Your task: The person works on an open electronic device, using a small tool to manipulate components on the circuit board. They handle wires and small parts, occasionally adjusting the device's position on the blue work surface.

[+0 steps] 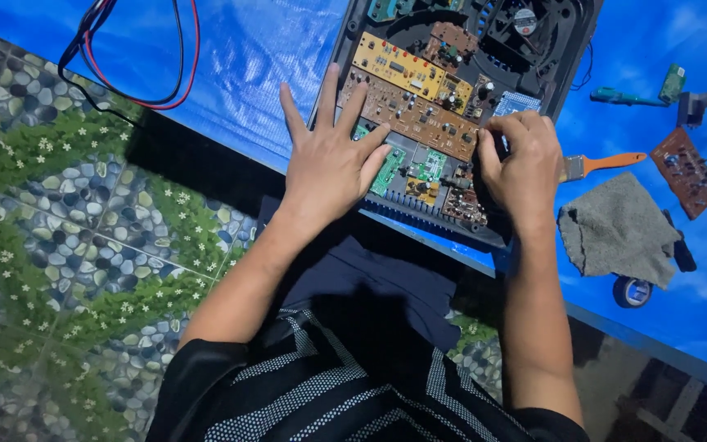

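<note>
Right, nearest us: lap in dark cloth, striped black-and-white shirt, pebble-pattern floor (59, 245) on the left. Both our forearms reach forward onto an open black chassis (562, 49) on the blue tarp (247, 57).

Left hand (329, 160): fingers spread, palm flat on the near-left boards, covering part of a green circuit board (389, 170). It pins the stack, grips nothing.

Right hand (525, 160): fingers curled in tight at the chassis's right edge, tips down by the long brown circuit board (415, 115). We cannot tell what it pinches; the knuckles hide it.

Right of that hand: grey rag (615, 229), tape roll (632, 290) at its near edge, orange-handled brush (603, 164) just past the knuckles, loose brown board (685, 172) further right.

Further into the chassis: yellow circuit board (394, 65) behind the brown one, small fan (524, 20) at the far end.

Far left on the tarp: red and black leads (165, 90) looped. Far right: green screwdriver (623, 98).
</note>
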